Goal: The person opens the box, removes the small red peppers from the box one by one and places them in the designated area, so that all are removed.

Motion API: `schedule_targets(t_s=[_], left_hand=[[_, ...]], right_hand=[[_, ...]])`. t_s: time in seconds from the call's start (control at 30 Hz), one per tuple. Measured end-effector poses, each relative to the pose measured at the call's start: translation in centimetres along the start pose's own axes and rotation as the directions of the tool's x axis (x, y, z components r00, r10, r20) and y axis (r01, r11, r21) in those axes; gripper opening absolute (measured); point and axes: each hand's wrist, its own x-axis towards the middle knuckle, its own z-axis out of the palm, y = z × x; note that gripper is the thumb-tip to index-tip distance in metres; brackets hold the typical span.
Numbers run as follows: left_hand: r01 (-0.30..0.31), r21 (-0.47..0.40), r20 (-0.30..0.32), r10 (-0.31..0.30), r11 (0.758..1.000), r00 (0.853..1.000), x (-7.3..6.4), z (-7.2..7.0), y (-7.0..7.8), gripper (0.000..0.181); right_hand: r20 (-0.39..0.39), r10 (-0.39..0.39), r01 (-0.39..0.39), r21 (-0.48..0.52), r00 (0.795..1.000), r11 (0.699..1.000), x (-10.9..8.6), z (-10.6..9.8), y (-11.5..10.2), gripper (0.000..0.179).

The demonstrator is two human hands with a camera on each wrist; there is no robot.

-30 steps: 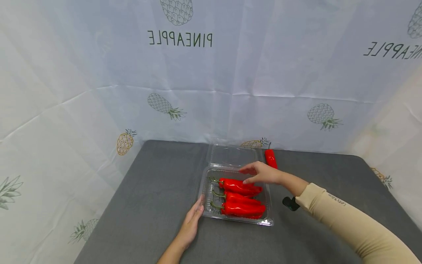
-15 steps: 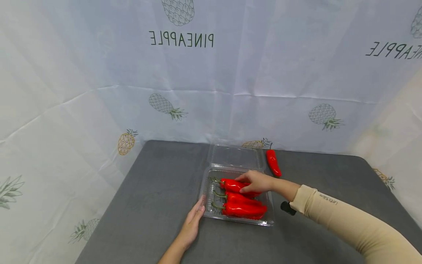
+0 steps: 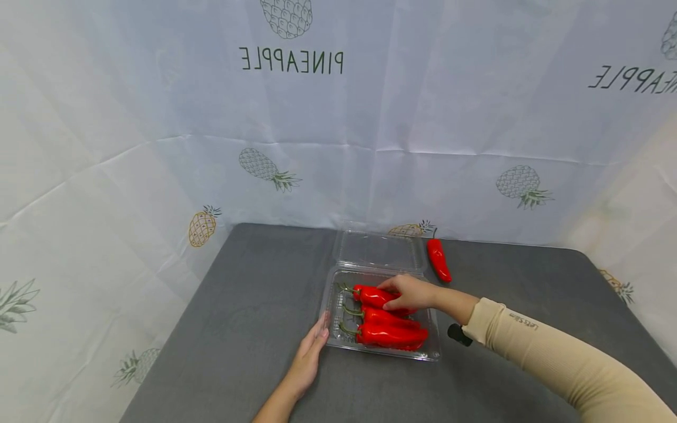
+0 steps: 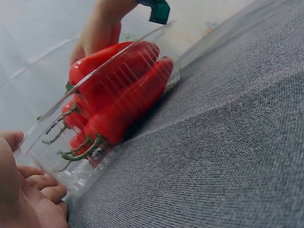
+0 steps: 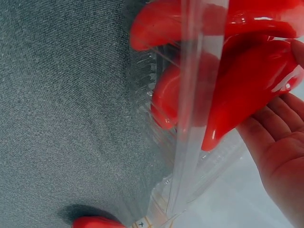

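A clear plastic clamshell container [image 3: 431, 329] lies on the table with its lid [image 3: 379, 249] folded back, away from me. Several red peppers with green stems fill it, stems pointing left. My left hand [image 3: 304, 359] holds the container's left side, thumb at the rim and fingers outside the wall, as the left wrist view shows. Over the farthest pepper [image 3: 370, 295], my right hand [image 3: 415, 292] grips with thumb on the near side and fingers on the far side. In the right wrist view that pepper [image 5: 251, 80] sits against the right palm [image 5: 285, 156], inside the container wall.
One loose red pepper [image 3: 438, 259] lies on the grey cloth-covered table [image 3: 254, 294], right of the lid. A curtain with pineapple prints [image 3: 423, 117] hangs behind the table. A black device [image 3: 459, 335] sits by the right wrist.
My right hand has come down from above the container onto the farthest pepper and now grips it. The loose pepper shows fully. My left hand has stayed in place.
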Motion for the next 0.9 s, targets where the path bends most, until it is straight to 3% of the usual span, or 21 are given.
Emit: schedule_targets(t_s=[0.63,0.9], left_hand=[[-0.012,-0.004,0.009,0.012,1.000,1.000,0.00,-0.10,0.03,0.056],[-0.008,-0.006,0.009,0.008,1.000,1.000,0.01,-0.08,-0.02,0.056]], right_hand=[[-0.012,-0.036,0.036,0.023,0.999,0.999,-0.12,-0.08,-0.20,0.046],[-0.018,-0.010,0.013,0.157,1.000,0.988,-0.49,-0.57,0.13,0.055]])
